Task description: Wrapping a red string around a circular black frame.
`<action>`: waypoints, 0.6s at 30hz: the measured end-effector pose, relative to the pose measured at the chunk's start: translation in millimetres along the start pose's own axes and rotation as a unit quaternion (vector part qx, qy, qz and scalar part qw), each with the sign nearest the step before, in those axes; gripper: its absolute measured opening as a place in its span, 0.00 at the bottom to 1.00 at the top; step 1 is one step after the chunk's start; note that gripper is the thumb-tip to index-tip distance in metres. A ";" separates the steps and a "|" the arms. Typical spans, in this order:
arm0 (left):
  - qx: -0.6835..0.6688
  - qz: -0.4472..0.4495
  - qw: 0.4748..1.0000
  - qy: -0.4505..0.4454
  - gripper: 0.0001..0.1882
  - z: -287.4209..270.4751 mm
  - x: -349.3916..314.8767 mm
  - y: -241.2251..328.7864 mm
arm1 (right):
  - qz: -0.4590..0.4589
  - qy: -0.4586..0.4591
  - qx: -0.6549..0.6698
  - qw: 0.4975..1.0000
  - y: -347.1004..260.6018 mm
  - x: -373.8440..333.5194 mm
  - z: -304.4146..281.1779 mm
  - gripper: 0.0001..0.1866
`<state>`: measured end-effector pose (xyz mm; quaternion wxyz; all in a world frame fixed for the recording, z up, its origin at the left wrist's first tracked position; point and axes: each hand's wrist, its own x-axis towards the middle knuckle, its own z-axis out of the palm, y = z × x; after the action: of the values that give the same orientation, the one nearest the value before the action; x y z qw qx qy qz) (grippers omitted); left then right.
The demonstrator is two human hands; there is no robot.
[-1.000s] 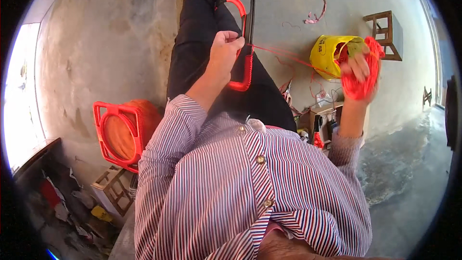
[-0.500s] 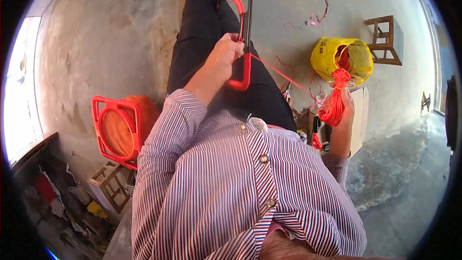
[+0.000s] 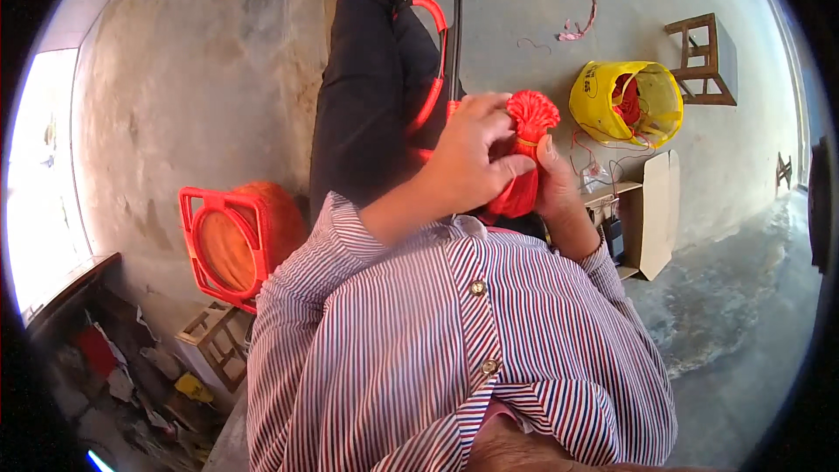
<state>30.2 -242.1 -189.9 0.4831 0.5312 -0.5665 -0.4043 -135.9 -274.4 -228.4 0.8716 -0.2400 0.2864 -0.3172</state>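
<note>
Over my lap, my right hand [image 3: 559, 182] is closed round a bundle of red cord [image 3: 532, 114], its thumb near a thin yellowish tie at the neck. The looped top of the bundle fans out upward. My left hand [image 3: 476, 150] reaches across from the left, thumb and fingers pressed against the bundle's neck; some of its fingertips are hidden. A black metal frame [image 3: 457, 26] rests on my legs beyond the hands. Red cord wrapping [image 3: 426, 109] covers part of it, and my left hand hides its near end.
A yellow bucket [image 3: 601, 105] holding red material lies tipped on the floor at right, near a wooden stool [image 3: 718, 59]. Closer in stands an open cardboard box [image 3: 657, 218]. At left are a red plastic stool [image 3: 223, 201] and a small wooden stool [image 3: 214, 332]. Scraps [image 3: 590, 13] lie ahead.
My left hand has let go of the wrapped frame and moved right onto the cord bundle. My right hand has brought the bundle leftward, in over my lap.
</note>
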 end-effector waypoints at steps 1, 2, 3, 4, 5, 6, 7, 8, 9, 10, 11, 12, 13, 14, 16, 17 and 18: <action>-0.234 -0.104 0.967 0.016 0.20 0.7 1.3 5.2 | 0.004 -0.022 -0.040 0.999 0.0 2.3 8.0 0.28; -0.250 -0.100 0.963 0.021 0.20 -11.0 5.5 5.7 | 0.008 -0.043 -0.081 0.996 -0.9 4.6 12.6 0.28; -0.355 -0.106 0.927 0.064 0.20 -22.9 12.6 5.3 | 0.005 -0.116 -0.164 0.980 -3.1 19.0 2.8 0.29; -0.457 -0.112 0.876 0.106 0.19 -36.4 17.6 6.6 | 0.005 -0.115 -0.163 0.980 -10.7 24.8 -2.0 0.29; -0.479 -0.096 0.862 0.135 0.18 -53.1 23.9 10.0 | 0.020 -0.151 -0.098 0.983 -18.4 28.1 -10.9 0.28; -0.500 -0.079 0.846 0.164 0.17 -72.4 29.1 13.0 | 0.034 -0.188 -0.034 0.981 -25.0 30.5 -13.6 0.27; -0.456 -0.044 0.868 0.192 0.17 -91.4 28.6 7.8 | -0.023 -0.072 0.007 0.997 -24.4 35.4 -6.4 0.22; -0.411 -0.007 0.885 0.217 0.16 -105.1 30.0 1.2 | -0.026 -0.074 0.008 0.997 -28.0 43.6 -11.6 0.22; -0.277 0.018 0.928 0.249 0.16 -109.6 31.3 -6.4 | -0.012 -0.069 -0.079 0.994 -33.1 56.3 -20.9 0.19; -0.275 0.019 0.929 0.246 0.16 -114.3 27.3 -11.1 | 0.002 -0.062 -0.164 0.985 -37.5 69.3 -26.7 0.17; 0.018 0.084 0.978 0.187 0.16 -117.8 20.9 -15.3 | 0.026 -0.010 -0.193 0.981 -39.1 79.0 -24.1 0.13; 0.309 0.144 0.933 0.113 0.16 -118.2 15.8 -20.6 | 0.022 -0.008 -0.192 0.981 -40.4 84.2 -19.5 0.13; 0.387 0.132 0.912 0.038 0.15 -115.7 10.8 -23.3 | 0.041 -0.010 -0.352 0.935 -41.1 87.7 -11.5 0.14; 0.389 0.132 0.911 0.037 0.15 -112.1 5.4 -26.1 | 0.060 -0.012 -0.503 0.862 -39.8 90.5 -5.3 0.15; 0.422 0.054 0.899 -0.109 0.13 -96.0 -1.3 -32.8 | 0.023 -0.085 -0.564 0.821 -24.1 95.2 -7.3 0.20; 0.387 0.014 0.914 -0.122 0.13 -87.1 -1.8 -36.2 | -0.014 -0.161 -0.619 0.769 -16.5 98.7 -9.4 0.24; 0.387 0.014 0.914 -0.121 0.13 -80.3 1.1 -39.9 | -0.014 -0.161 -0.619 0.768 -12.2 103.5 -10.9 0.24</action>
<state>117.1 -243.1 -212.0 0.1730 0.6156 -0.7402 -0.2077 -82.4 -356.8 -264.8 0.5628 -0.7793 0.2727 -0.0401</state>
